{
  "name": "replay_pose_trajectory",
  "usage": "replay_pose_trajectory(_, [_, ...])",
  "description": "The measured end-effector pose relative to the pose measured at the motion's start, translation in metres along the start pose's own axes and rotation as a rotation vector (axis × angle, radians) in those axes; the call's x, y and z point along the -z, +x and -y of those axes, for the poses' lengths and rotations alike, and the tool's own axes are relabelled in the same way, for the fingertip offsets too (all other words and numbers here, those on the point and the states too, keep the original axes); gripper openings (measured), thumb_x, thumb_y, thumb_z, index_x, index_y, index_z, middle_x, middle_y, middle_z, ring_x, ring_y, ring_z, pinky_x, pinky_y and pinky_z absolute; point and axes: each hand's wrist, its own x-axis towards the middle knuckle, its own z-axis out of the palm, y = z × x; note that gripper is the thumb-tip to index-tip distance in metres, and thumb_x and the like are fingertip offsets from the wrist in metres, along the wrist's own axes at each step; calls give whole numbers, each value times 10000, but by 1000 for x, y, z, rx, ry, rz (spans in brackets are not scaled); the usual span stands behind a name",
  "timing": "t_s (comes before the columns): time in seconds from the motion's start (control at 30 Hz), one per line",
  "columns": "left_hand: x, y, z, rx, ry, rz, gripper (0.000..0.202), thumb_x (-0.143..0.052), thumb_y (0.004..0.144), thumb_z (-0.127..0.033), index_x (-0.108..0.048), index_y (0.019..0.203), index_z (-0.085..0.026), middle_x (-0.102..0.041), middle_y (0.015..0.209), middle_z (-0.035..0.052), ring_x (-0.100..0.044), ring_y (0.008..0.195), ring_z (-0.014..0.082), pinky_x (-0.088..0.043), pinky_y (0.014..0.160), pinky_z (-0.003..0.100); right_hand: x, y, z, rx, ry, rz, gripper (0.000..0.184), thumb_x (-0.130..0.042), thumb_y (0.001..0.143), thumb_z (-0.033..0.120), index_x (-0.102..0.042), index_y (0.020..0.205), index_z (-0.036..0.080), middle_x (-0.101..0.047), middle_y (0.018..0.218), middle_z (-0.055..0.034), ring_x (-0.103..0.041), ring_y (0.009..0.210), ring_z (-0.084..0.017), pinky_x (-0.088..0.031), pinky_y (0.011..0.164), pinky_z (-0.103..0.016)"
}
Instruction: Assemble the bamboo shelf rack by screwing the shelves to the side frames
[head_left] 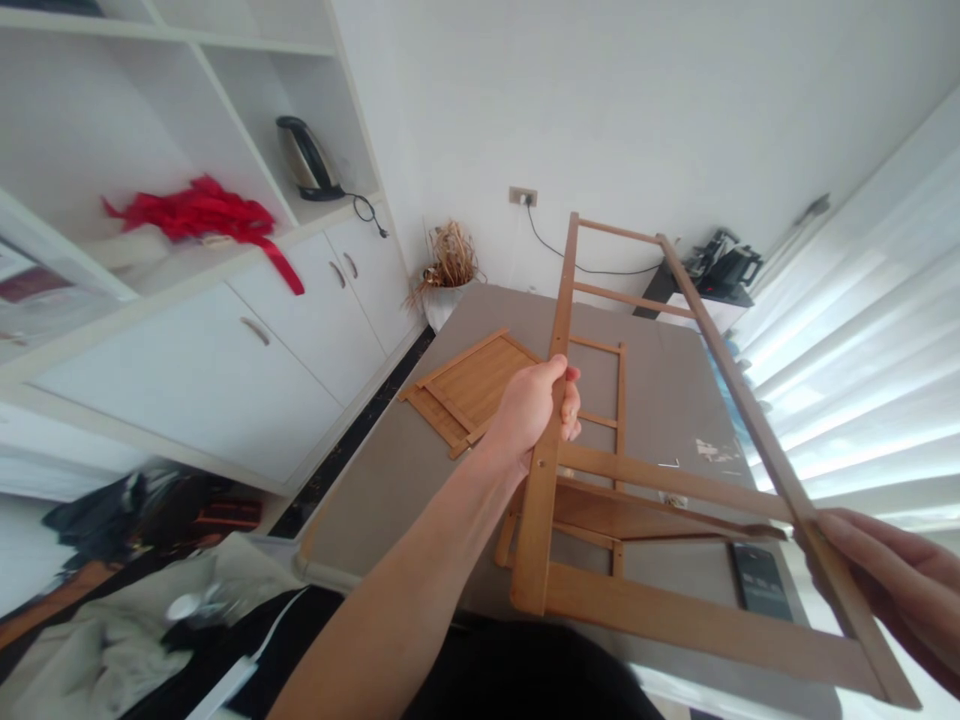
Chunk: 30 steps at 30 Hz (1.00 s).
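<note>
A tall wooden frame with side rails and several crossbars is held up in front of me, tilted over the table. My left hand is wrapped round its left rail, thumb on top. At the right edge of the view my right hand grips the right rail low down; part of that hand is cut off. Beneath the frame, a second wooden frame and a brown wooden board lie on the table. Wooden panels rest to the left, partly hidden by my left forearm.
White cabinets with shelves line the left, holding a kettle and red ribbon. A potted dry plant stands in the corner. A black kettle is at the back right. A dark flat device lies near the table's right end.
</note>
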Motion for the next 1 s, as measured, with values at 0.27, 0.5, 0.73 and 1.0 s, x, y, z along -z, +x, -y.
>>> replay_pose_trajectory(0.27, [1,-1,0,-16,5,-10,291,-334,966,-240,-484,727,-172,-421,366,-47,-342,267,93,-280,372,231,-6,2,0,40,-9,81,402,-763,571,593,-734,749,234,-652,653,-62,-587,579,-215,-517,489,-271])
replay_pose_trajectory(0.5, [2,0,2,-21,3,-11,289,-336,964,-244,-485,727,-171,-423,361,-47,-335,263,93,-270,367,232,-8,-1,-1,-18,61,126,381,-776,614,533,-751,866,249,-730,865,-28,-624,787,-223,-535,632,-204])
replay_pose_trajectory(0.73, [1,-1,1,-29,24,-20,278,-345,961,-241,-479,728,-173,-420,360,-51,-337,267,91,-268,371,232,-8,-1,-5,-39,98,127,372,-769,647,525,-753,913,266,-742,906,-15,-625,808,-202,-520,668,-173])
replay_pose_trajectory(1.0, [1,-1,2,-44,43,-29,255,-365,952,-237,-475,730,-174,-420,364,-52,-335,267,89,-264,367,229,-7,0,0,54,-97,94,468,-695,693,601,-751,1022,272,-751,977,-24,-646,962,-270,-533,762,-224])
